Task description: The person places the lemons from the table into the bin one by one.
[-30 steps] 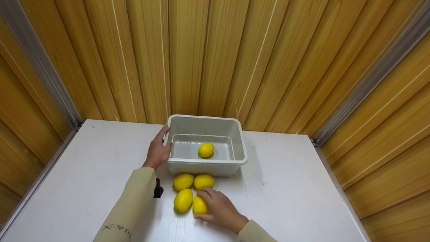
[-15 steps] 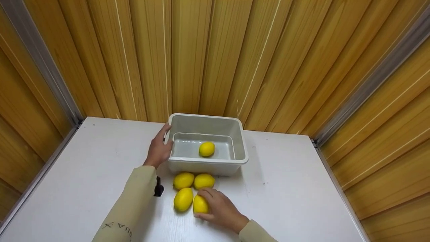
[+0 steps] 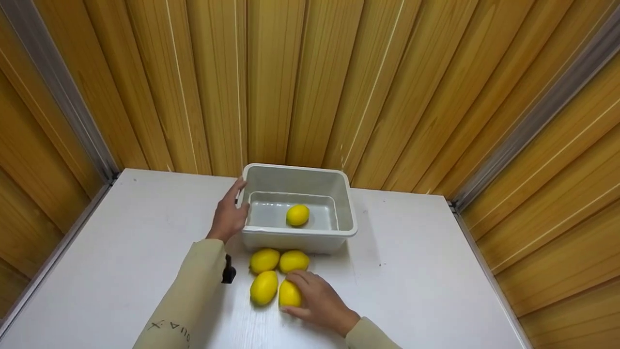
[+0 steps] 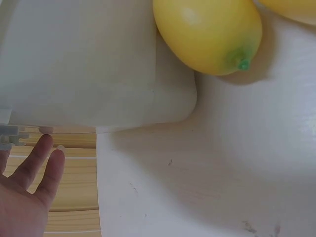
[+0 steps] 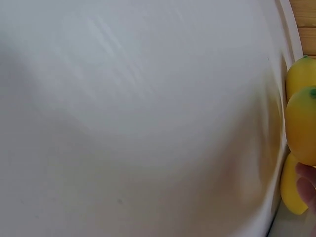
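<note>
Thumb and fingers of my right hand (image 3: pixel 317 300) hold a yellow lemon (image 3: pixel 289 294) at its two ends, low over the white table. Beside it lies another lemon (image 3: pixel 264 288), and two more, a left one (image 3: pixel 264 261) and a right one (image 3: pixel 293 261), sit against the front of a grey plastic bin (image 3: pixel 295 240). Inside the bin rests a single lemon (image 3: pixel 297 214). My left hand (image 3: pixel 228 215) grips the bin's left rim, thumb over the edge. In the left wrist view its fingers (image 4: pixel 37 163) show along the bin's side; the right wrist view catches only fingertips (image 5: pixel 307 185) near lemons.
The bin stands near the table's back edge, close to a wood-look panel wall (image 3: pixel 271 87). More panels rise at left and right, with grey metal posts in the corners. White tabletop (image 3: pixel 411 271) extends to both sides of the bin.
</note>
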`<state>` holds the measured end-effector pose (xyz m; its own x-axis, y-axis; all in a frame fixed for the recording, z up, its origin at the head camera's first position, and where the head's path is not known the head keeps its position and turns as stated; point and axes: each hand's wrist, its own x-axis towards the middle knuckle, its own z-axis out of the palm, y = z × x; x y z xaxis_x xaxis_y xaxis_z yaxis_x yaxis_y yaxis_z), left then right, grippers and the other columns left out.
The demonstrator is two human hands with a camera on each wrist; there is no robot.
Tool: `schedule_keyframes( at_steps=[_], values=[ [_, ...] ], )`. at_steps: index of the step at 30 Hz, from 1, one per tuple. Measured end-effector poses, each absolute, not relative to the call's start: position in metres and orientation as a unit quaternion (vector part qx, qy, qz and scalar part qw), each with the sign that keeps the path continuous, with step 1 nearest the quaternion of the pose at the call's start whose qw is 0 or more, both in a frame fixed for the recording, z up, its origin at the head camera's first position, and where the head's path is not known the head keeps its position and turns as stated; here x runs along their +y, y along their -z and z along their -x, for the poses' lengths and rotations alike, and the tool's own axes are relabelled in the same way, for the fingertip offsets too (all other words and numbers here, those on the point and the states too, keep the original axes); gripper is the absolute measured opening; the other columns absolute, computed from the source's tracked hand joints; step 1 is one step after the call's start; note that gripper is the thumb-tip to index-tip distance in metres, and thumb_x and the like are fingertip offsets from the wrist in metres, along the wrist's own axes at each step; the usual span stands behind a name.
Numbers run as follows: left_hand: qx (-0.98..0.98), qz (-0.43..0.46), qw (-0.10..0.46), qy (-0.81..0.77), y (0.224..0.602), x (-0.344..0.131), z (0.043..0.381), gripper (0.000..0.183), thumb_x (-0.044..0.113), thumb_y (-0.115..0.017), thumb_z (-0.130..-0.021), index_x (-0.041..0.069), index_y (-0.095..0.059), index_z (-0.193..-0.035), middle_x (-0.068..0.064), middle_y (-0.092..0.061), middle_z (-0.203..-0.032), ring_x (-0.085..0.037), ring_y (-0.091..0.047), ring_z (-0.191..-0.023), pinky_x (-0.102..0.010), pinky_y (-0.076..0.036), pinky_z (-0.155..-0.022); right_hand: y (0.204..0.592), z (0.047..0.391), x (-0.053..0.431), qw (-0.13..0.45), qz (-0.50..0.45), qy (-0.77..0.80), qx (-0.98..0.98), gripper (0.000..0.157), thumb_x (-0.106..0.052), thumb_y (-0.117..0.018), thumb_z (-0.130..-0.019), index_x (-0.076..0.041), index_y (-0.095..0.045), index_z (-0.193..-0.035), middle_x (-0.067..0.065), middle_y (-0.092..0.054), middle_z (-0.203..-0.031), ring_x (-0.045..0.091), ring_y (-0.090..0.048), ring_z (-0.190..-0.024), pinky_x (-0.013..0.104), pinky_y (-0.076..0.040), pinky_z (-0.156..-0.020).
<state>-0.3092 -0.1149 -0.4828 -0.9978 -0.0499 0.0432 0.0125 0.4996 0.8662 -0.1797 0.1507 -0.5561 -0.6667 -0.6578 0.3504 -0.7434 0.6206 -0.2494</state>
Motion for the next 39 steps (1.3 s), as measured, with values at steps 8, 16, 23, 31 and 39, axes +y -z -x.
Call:
schedule_keyframes(
  at_steps=[8,16,23,31,39],
  values=[
    [-0.863,-0.009,0.031,0.503,0.4841,-0.1151,0.3098,0.059,0.015,-0.05,-0.098,0.024,-0.027,-0.152,0.001,-0.02,-0.163,-0.026,-0.02,-0.15,-0.051,-0.023,-0.12,0.5537,0.18,0.1501,0.135,-0.392,-0.185,-0.891,0.062,-0.058,-0.062,-0.085,-0.013,-0.055,-0.128,-0.001,-0.058,-0.128,0.014,-0.059,-0.115,0.033,-0.051,-0.1],
    [-0.865,-0.01,0.029,0.501,0.4853,-0.1157,0.3104,0.06,0.016,-0.05,-0.098,0.025,-0.026,-0.153,0.0,-0.022,-0.162,-0.027,-0.02,-0.15,-0.051,-0.023,-0.12,0.5521,0.1794,0.1496,0.163,-0.384,-0.191,-0.889,0.063,-0.058,-0.065,-0.084,-0.013,-0.057,-0.127,-0.003,-0.059,-0.127,0.011,-0.058,-0.116,0.028,-0.05,-0.101],
    [-0.867,-0.011,0.028,0.497,0.4849,-0.1152,0.3102,0.059,0.016,-0.049,-0.098,0.024,-0.027,-0.152,0.0,-0.019,-0.163,-0.027,-0.021,-0.149,-0.05,-0.024,-0.12,0.5539,0.1809,0.1494,0.213,-0.391,-0.198,-0.873,0.064,-0.052,-0.075,-0.077,-0.011,-0.058,-0.123,-0.001,-0.061,-0.125,0.012,-0.059,-0.115,0.03,-0.052,-0.097],
    [-0.866,-0.009,0.032,0.499,0.4846,-0.1155,0.3111,0.056,0.015,-0.049,-0.098,0.022,-0.031,-0.151,0.001,-0.017,-0.163,-0.026,-0.02,-0.15,-0.05,-0.022,-0.121,0.552,0.1823,0.1497,0.234,-0.395,-0.217,-0.861,0.066,-0.047,-0.08,-0.073,-0.009,-0.059,-0.123,0.001,-0.062,-0.125,0.013,-0.059,-0.116,0.03,-0.052,-0.097],
    [-0.866,-0.013,0.027,0.498,0.4831,-0.1156,0.3109,0.059,0.016,-0.05,-0.099,0.024,-0.028,-0.152,0.002,-0.017,-0.163,-0.026,-0.019,-0.15,-0.05,-0.022,-0.121,0.5504,0.1829,0.1516,0.246,-0.395,-0.217,-0.858,0.065,-0.048,-0.078,-0.075,-0.01,-0.059,-0.124,0.0,-0.061,-0.126,0.012,-0.059,-0.116,0.029,-0.052,-0.096]
  ],
)
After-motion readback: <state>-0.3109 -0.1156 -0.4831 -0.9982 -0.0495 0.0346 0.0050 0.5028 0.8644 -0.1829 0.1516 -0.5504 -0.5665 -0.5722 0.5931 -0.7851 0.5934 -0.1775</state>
